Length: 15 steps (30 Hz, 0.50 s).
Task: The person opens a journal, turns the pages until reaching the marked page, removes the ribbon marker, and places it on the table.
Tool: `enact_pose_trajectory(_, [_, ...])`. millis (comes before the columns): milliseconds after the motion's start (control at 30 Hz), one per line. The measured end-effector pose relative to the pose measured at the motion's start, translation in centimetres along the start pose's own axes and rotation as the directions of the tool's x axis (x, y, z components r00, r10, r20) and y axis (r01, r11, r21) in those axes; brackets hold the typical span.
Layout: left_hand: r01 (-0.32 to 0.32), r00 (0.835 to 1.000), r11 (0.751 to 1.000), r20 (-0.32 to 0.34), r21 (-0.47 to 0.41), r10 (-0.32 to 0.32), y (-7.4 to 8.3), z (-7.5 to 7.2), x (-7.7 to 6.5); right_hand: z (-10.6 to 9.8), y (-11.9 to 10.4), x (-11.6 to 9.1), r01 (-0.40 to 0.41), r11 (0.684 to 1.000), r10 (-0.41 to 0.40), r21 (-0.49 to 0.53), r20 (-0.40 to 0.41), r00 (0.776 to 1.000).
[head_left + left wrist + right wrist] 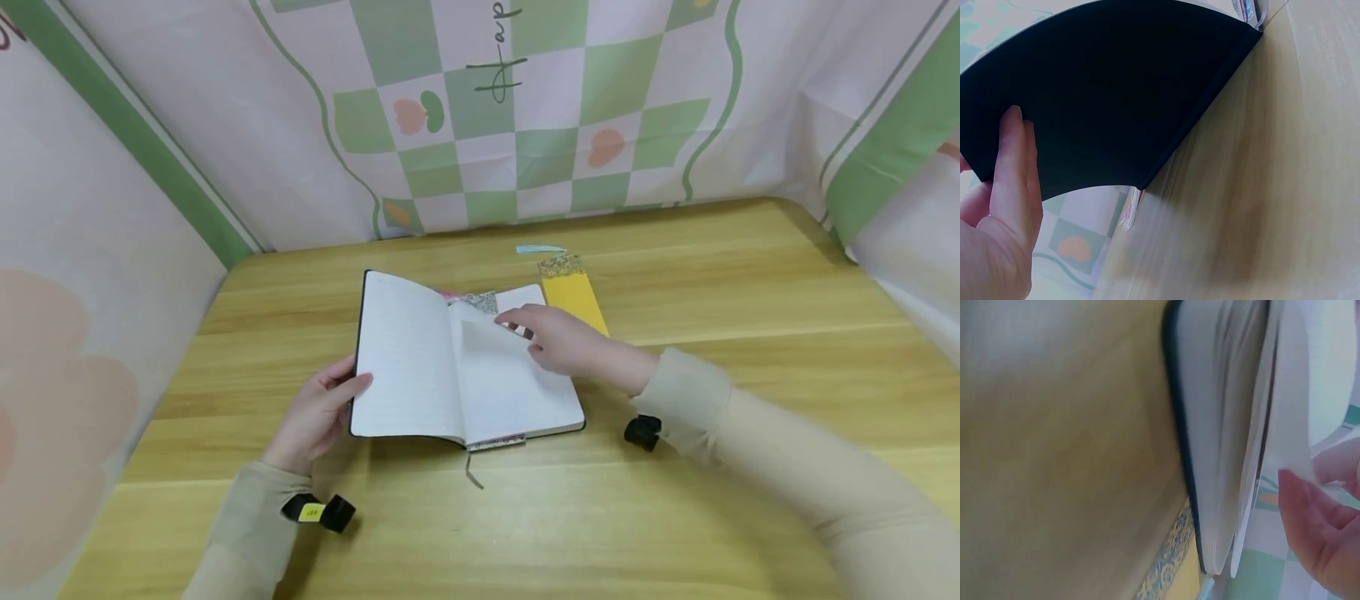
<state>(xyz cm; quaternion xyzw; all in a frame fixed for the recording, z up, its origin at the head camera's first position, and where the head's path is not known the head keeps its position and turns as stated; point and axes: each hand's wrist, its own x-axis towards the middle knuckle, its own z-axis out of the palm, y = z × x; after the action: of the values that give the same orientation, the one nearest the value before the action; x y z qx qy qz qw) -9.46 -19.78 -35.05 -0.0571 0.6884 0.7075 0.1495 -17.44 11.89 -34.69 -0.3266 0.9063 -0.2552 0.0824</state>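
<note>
An open black-covered notebook (408, 367) with white pages lies on the table, its left side raised. My left hand (321, 408) grips the raised left cover at its outer edge, thumb on the page side; the left wrist view shows the fingers (1010, 162) lying along the black outside. My right hand (558, 340) is over the right-hand pages and pinches a page (1294, 419) between thumb and finger, lifting it. A bookmark with a silver patterned end (480, 302) sticks out at the notebook's top, and a patterned edge (498, 442) shows at the bottom.
A yellow bookmark (573, 298) with a patterned top lies to the notebook's right, a light blue tassel (542, 249) above it. A thin grey ribbon (474, 472) hangs out at the bottom onto the wooden table (525, 533). Printed cloth (491, 158) stands behind.
</note>
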Motion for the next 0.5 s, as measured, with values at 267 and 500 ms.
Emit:
enact_pose_trajectory(267, [0.000, 1.000, 1.000, -0.004, -0.019, -0.001, 0.1, 0.1, -0.1, -0.5, 0.4, -1.0, -0.046, 0.900, 0.039, 0.434, 0.024, 0.999])
enact_pose_trajectory(500, [0.009, 1.000, 1.000, -0.015, -0.020, -0.010, 0.1, 0.2, -0.2, 0.0, -0.7, -1.1, -0.134, 0.643, -0.019, 0.754, 0.191, 0.981])
